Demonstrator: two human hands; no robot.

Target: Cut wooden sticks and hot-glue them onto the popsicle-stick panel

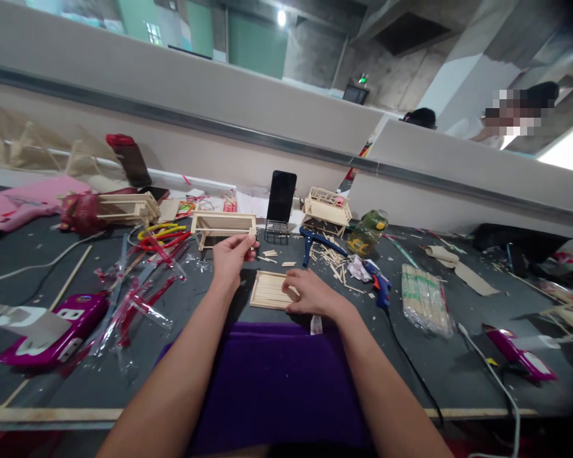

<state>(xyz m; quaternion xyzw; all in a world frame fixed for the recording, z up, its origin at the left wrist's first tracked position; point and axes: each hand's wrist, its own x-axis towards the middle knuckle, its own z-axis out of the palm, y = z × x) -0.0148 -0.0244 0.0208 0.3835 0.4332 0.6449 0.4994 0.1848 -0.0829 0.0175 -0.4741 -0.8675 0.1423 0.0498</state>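
Observation:
My left hand [232, 254] is raised a little over the dark table [42, 254], its fingers pinched on a thin wooden stick [251, 238] near the thumb tip. Behind it stands a small open frame of sticks [223, 227]. My right hand [311, 292] lies curled with its fingertips pressing on the right edge of a flat panel of glued sticks [268, 289] that rests on the table. Purple cloth [272, 381] covers my lap between the forearms.
A black phone [281, 197] leans on a wire stand. A blue glue gun [379, 286] with its cord, blue pliers [315, 242], loose stick offcuts, a bundle of sticks [426, 299], a green bottle [367, 232], more stick models [327, 207], plastic wrappers and magenta power strips [71, 324] surround me. People sit behind the partition.

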